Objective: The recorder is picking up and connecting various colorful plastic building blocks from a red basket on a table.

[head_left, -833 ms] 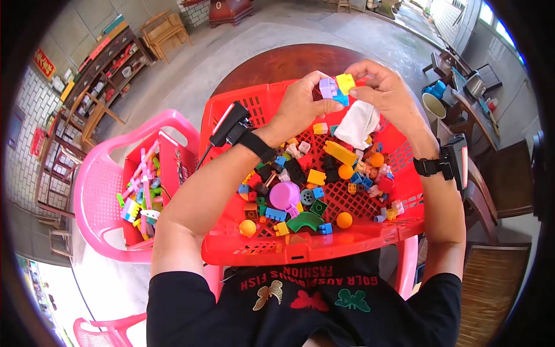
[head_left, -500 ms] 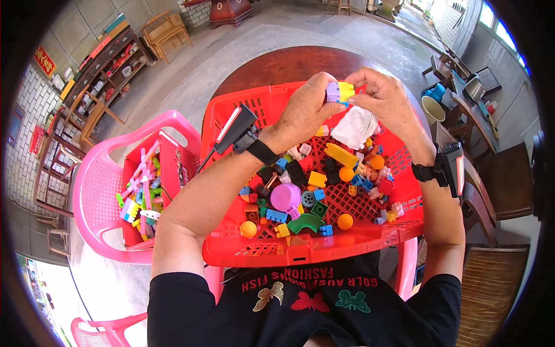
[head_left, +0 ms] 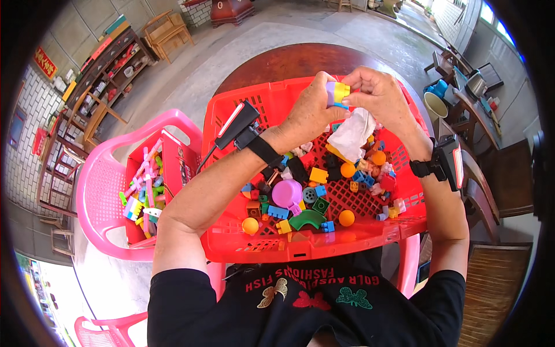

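Observation:
My left hand (head_left: 309, 107) is closed on a small cluster of toy building bricks (head_left: 341, 91), purple, yellow and blue, held above the far side of the red plastic basket (head_left: 248, 250). Fingers of my right hand (head_left: 381, 95) curl at the cluster's right side. A crumpled white cloth (head_left: 351, 134) hangs from below my right hand, apparently gripped in it. The cloth partly covers a long yellow brick. In the basket lie loose bricks, a purple toy cup (head_left: 287, 194), a green arched block (head_left: 307, 220) and several orange balls (head_left: 346, 218).
The basket rests on a round brown wooden table (head_left: 300, 58). On a pink plastic chair (head_left: 98, 191) to the left stands a red box (head_left: 179, 156) of colourful toy pieces. Wooden furniture and a kettle (head_left: 477, 85) are at the right.
The white cloth has lifted and shifted left, now hanging from my right hand over the long yellow brick. The brick cluster has turned slightly between my hands.

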